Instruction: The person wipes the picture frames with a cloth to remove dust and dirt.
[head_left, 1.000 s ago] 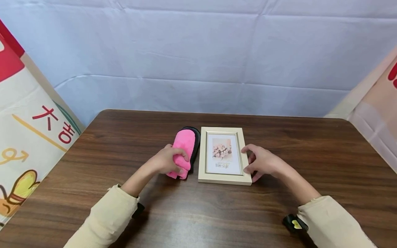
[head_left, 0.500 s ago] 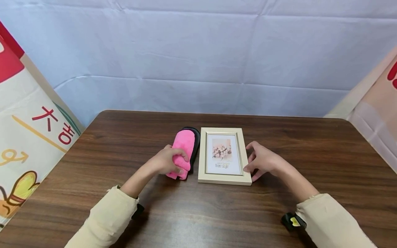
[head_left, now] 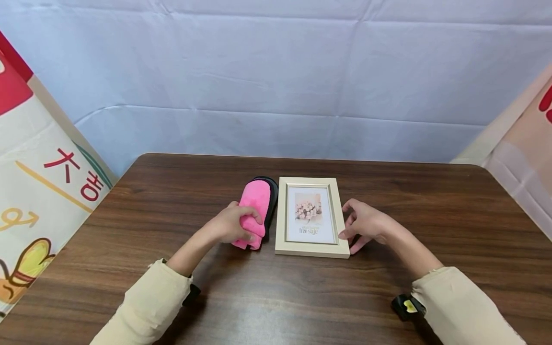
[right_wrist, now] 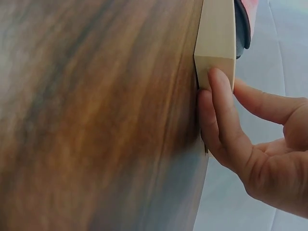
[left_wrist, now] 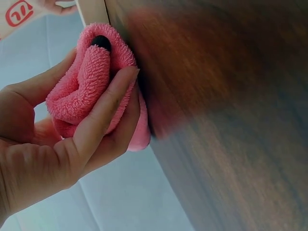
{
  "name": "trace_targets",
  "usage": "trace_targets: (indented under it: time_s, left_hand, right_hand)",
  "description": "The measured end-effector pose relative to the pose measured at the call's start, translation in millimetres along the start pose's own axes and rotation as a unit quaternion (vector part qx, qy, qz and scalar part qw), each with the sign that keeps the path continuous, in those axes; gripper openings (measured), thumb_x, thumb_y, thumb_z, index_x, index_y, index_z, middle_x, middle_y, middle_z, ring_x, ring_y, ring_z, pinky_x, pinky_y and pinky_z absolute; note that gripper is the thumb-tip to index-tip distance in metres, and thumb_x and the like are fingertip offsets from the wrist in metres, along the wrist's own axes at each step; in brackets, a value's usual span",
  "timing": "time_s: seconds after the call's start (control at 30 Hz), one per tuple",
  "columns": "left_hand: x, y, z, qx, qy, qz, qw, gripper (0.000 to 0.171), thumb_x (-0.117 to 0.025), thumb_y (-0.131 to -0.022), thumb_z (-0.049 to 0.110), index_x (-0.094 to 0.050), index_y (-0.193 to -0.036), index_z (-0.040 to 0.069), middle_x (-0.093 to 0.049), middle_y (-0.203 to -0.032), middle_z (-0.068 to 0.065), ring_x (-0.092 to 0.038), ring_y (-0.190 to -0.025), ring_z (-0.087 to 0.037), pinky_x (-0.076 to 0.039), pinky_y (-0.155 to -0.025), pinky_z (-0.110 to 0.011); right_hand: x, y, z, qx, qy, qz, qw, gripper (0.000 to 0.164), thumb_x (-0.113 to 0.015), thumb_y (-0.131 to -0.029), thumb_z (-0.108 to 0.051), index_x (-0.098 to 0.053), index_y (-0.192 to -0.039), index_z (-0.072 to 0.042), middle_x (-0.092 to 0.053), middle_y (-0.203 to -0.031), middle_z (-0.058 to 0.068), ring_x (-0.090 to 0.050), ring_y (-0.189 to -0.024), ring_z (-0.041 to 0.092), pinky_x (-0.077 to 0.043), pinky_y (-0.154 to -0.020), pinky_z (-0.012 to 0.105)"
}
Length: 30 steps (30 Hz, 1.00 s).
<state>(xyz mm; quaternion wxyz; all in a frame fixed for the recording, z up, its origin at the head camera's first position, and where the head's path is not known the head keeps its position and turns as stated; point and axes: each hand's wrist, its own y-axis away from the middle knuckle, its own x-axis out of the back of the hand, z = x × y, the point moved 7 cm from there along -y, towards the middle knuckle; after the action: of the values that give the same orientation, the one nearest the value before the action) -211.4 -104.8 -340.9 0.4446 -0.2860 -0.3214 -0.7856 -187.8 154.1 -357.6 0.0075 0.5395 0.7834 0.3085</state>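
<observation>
My left hand (head_left: 227,224) grips the near end of a pink fleecy, slipper-shaped thing (head_left: 255,195) with a black rounded base. The left wrist view shows its pink terry fabric (left_wrist: 77,103) folded between thumb and fingers, with a small black tip (left_wrist: 101,42) inside the fold. Just right of it lies a cream picture frame (head_left: 281,220), face up, with a flower print behind the pane. My right hand (head_left: 368,223) pinches the frame near its front right corner. In the right wrist view, the fingertips (right_wrist: 219,77) press the side of the frame, close to the tabletop.
The brown wooden table (head_left: 276,297) has rounded far corners. A pale blue cloth (head_left: 267,76) hangs behind it. Printed banners stand on the left (head_left: 47,182) and right (head_left: 530,158). Both wrists carry a black strap device (head_left: 405,306).
My right index finger has drawn back from the frame's inner border to its outer right edge. The left hand, the pink thing and the frame stay almost where they were.
</observation>
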Motion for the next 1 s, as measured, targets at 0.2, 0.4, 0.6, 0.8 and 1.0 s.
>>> trace_targets:
  time_s: [0.2, 0.4, 0.6, 0.8, 1.0]
  left_hand:
    - [3.6, 2.3, 3.7, -0.007, 0.005, 0.009, 0.9999, 0.027, -0.078, -0.070, 0.006, -0.063, -0.091, 0.014, -0.043, -0.106, -0.015, -0.047, -0.094, -0.028, -0.048, -0.063, -0.027]
    - [7.2, 4.1, 8.2, -0.014, 0.010, 0.012, 0.9998, 0.027, -0.078, -0.070, 0.006, -0.063, -0.091, 0.014, -0.043, -0.106, -0.014, -0.046, -0.095, -0.027, -0.049, -0.064, -0.026]
    - [9.0, 2.8, 16.7, -0.012, 0.029, 0.009, 0.9995, 0.028, -0.077, -0.071, 0.006, -0.064, -0.094, 0.014, -0.043, -0.106, -0.014, -0.045, -0.097, -0.026, -0.051, -0.063, -0.026]
    - [9.0, 0.3, 26.3, -0.015, 0.028, 0.011, 0.9994, 0.028, -0.076, -0.072, 0.006, -0.063, -0.095, 0.014, -0.042, -0.110, -0.014, -0.045, -0.099, -0.026, -0.051, -0.064, -0.026]
    - [7.7, -6.3, 42.1, -0.035, 0.007, 0.021, 0.9992, 0.027, -0.077, -0.071, 0.008, -0.064, -0.095, 0.014, -0.045, -0.105, -0.012, -0.044, -0.098, -0.024, -0.048, -0.065, -0.026]
  right_hand:
    - [-1, 0, 1, 0.000, -0.007, -0.001, 1.000, 0.063, -0.061, -0.079, 0.013, -0.019, -0.126, 0.006, -0.047, -0.083, 0.018, -0.057, -0.062, 0.023, -0.056, -0.056, 0.041]
    - [-2, 0, 1, 0.005, -0.008, -0.008, 1.000, 0.060, -0.059, -0.080, 0.013, -0.019, -0.125, 0.007, -0.048, -0.082, 0.018, -0.056, -0.061, 0.024, -0.057, -0.056, 0.042]
    - [-1, 0, 1, 0.000, -0.005, 0.000, 1.000, 0.059, -0.059, -0.081, 0.013, -0.020, -0.124, 0.006, -0.047, -0.082, 0.018, -0.056, -0.061, 0.023, -0.057, -0.056, 0.041]
    - [0, 0, 1, -0.004, -0.004, 0.000, 1.000, 0.059, -0.059, -0.081, 0.012, -0.020, -0.125, 0.005, -0.045, -0.082, 0.018, -0.056, -0.061, 0.024, -0.056, -0.055, 0.041]
    - [0, 1, 1, -0.004, 0.000, -0.006, 1.000, 0.060, -0.059, -0.082, 0.011, -0.018, -0.126, 0.006, -0.045, -0.083, 0.018, -0.056, -0.063, 0.024, -0.057, -0.056, 0.041]
